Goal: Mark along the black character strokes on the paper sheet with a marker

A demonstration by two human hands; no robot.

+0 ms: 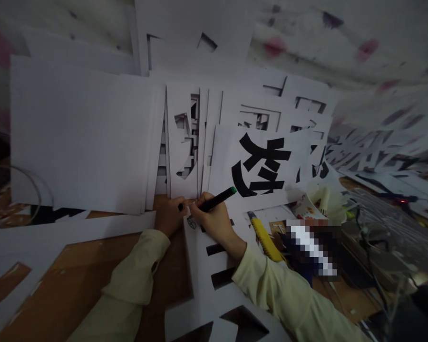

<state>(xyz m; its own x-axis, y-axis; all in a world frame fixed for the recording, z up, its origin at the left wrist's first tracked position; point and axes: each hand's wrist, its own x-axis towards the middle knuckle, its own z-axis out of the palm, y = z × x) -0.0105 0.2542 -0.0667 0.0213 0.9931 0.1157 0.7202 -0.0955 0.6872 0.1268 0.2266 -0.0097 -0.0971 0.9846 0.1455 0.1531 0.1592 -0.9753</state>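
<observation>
In my right hand (pixel 217 223) is a black marker (pixel 217 199) with a green end, slanting up to the right. Its tip points down at a white cut-out board (pixel 207 280), and my fingers hide the tip. Close to my fingers a small dark outline drawing (pixel 191 222) shows on that board. My left hand (pixel 170 216) is closed beside the board's far edge, with a small black cap-like piece (pixel 180 207) poking out of it. Behind my hands leans a white sheet (pixel 223 156) with a bold black character (pixel 262 164) on it.
Several white boards with cut-out shapes (pixel 185 137) lean at the back, beside a plain white board (pixel 82 137). Right of my forearm lie a yellow cutter (pixel 266 237), a paper cup (pixel 306 206) and a clear plastic container (pixel 373 247). Another cut-out sheet (pixel 32 247) lies left.
</observation>
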